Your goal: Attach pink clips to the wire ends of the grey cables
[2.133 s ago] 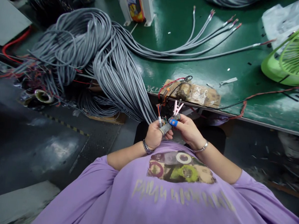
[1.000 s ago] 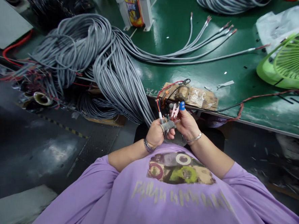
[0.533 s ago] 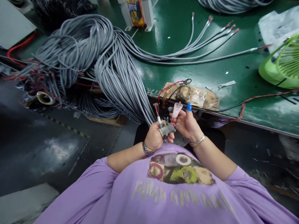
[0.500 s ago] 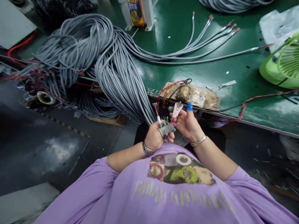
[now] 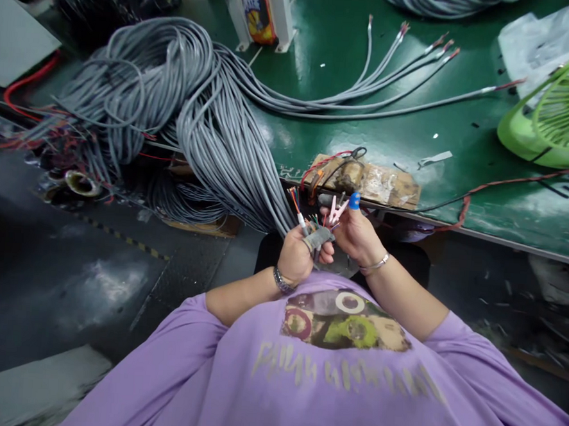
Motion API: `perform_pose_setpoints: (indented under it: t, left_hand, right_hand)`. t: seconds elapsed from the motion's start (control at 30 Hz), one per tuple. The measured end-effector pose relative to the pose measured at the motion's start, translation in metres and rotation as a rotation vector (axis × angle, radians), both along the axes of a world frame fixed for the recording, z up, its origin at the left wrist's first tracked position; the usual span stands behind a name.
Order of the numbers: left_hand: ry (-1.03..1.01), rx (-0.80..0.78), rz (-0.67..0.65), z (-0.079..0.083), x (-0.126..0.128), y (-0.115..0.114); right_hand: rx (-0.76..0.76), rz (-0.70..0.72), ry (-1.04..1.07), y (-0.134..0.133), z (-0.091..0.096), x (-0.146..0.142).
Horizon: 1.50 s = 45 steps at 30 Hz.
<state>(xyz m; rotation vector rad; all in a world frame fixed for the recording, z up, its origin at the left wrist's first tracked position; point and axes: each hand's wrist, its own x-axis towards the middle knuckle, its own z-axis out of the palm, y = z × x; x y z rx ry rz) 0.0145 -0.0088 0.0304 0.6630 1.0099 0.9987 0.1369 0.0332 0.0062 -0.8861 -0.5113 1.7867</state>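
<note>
Grey sheathing marks the cable end (image 5: 301,222) you pinch in your left hand (image 5: 295,257), whose fingers are curled shut round it just below the stripped tip; its thin coloured wires (image 5: 293,197) fan up and away from your fist, so the long axis runs from your knuckles forward and slightly leftward toward the table edge (image 5: 481,229). Your right hand (image 5: 360,234) sits just beside the left, nearly touching it, closed on the pink snips (image 5: 335,210), whose blades stand parted and point up and forward; the blue-capped fingertip (image 5: 354,200) is raised above them. The blades lie to the right of the wires and near them, though whether they touch any strand is too small to tell. So the wires are on your left hand's side and the tool need only travel a little leftward across the gap. Beyond both hands, just past the blades, a taped brown block (image 5: 369,179) with red and black leads sits on the rim of the green table. Left of your left hand the big grey cable bundle (image 5: 185,110) hangs over that edge, crowding that side. Open room lies toward your chest and to the right of your right hand.
</note>
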Motion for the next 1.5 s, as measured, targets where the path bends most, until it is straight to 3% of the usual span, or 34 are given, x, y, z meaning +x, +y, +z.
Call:
perform_pose_setpoints:
  t: [0.23,0.47,0.57,0.77,0.87,1.03,1.1,1.2,1.33,1.5]
  left_hand:
    - [0.008,-0.005,0.000,-0.008,0.001,0.001]
    - [0.041,-0.002,-0.022,-0.009,0.000,-0.002]
    - [0.044,0.002,-0.015,-0.007,-0.004,-0.006]
    - [0.084,0.026,-0.006,-0.010,-0.009,-0.009]
    - [0.136,0.059,-0.076,-0.016,-0.010,-0.008]
    - [0.249,0.100,-0.335,-0.021,-0.014,-0.004]
    - [0.248,0.077,-0.366,-0.020,-0.015,-0.003]
    - [0.186,0.055,-0.248,-0.017,-0.014,-0.003]
    - [0.109,0.035,-0.083,-0.016,-0.012,-0.004]
    - [0.132,0.043,-0.120,-0.020,-0.012,-0.004]
  right_hand:
    - [-0.100,-0.158,0.095,0.005,0.006,-0.005]
    - [-0.119,-0.157,0.088,0.000,0.006,-0.008]
    - [-0.097,-0.072,0.066,-0.005,0.005,-0.002]
    - [0.076,0.245,0.004,-0.020,-0.002,0.017]
    - [0.151,0.252,-0.095,-0.026,-0.002,0.020]
    - [0.213,0.225,-0.249,-0.027,-0.002,0.020]
    - [0.220,0.209,-0.260,-0.026,-0.004,0.022]
    - [0.156,0.159,-0.206,-0.025,-0.008,0.027]
    - [0.108,0.227,-0.134,-0.026,-0.010,0.031]
    - [0.202,0.163,-0.171,-0.032,-0.005,0.021]
